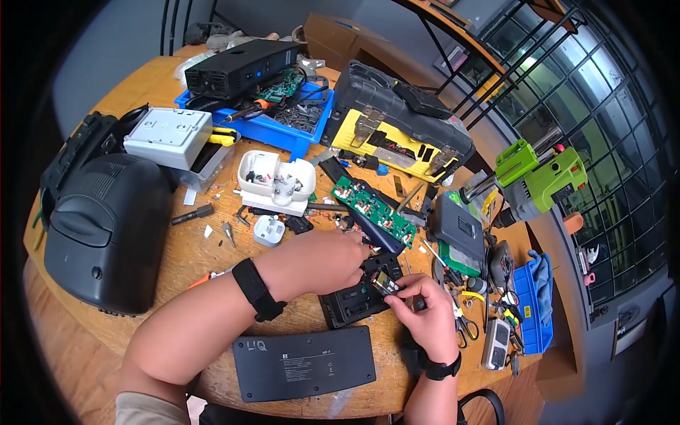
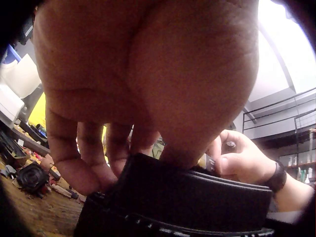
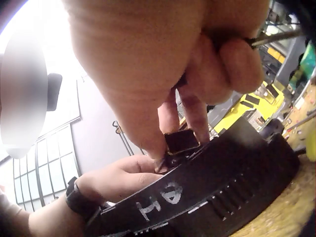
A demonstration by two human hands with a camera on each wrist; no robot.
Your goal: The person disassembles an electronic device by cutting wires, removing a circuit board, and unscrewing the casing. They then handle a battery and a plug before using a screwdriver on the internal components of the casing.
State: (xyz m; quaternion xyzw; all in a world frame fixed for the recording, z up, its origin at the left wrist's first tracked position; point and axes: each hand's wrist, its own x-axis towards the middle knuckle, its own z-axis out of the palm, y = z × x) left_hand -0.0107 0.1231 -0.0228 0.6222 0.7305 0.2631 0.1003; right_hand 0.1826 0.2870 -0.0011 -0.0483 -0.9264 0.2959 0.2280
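Observation:
My left hand reaches across a black plastic housing, its curled fingers and thumb gripping the housing's far edge. In the left wrist view the thumb passes behind the housing wall. Between thumb and fingers, my right hand pinches a small display module over the housing's right end. A dark rectangular face with gold-coloured edges shows on the module in the right wrist view. A thin metal shaft sticks out from the right hand's curled fingers. Nearer my body lies a black back cover with white handwriting.
Beyond the hands a green circuit board leans on dark parts. White cups hold small screws. A black casing stands left, a yellow-and-black toolbox at the back. Scissors and several tools lie right, beside a blue bin.

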